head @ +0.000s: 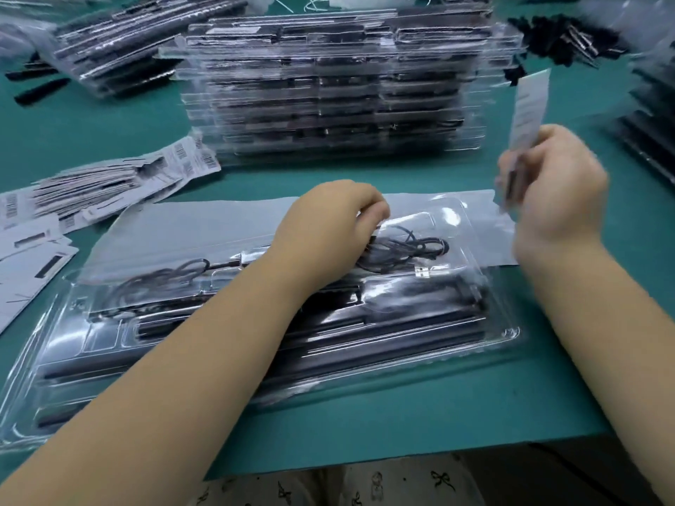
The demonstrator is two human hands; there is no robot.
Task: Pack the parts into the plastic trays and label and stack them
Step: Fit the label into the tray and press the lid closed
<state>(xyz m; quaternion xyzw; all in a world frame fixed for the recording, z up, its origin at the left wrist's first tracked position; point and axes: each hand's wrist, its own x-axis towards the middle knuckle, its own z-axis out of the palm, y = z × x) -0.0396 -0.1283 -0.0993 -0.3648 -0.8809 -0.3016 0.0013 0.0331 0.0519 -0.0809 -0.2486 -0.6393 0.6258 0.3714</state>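
Observation:
A clear plastic tray (420, 354) lies in front of me on the green table, holding long black bars and a coiled black cable (405, 250). My left hand (328, 228) rests over the tray's upper part, its fingers curled down onto the cable. My right hand (551, 191) is raised above the tray's right end and pinches a white label strip (529, 111) that stands upright, blurred by motion. A tall stack of packed trays (328, 89) stands behind the open tray.
A pile of white barcode cards (109, 184) lies at the left. More packed trays (120, 34) sit at the back left and at the right edge (653, 122). Loose black parts (562, 38) are heaped at the back right. The table's front edge is near my lap.

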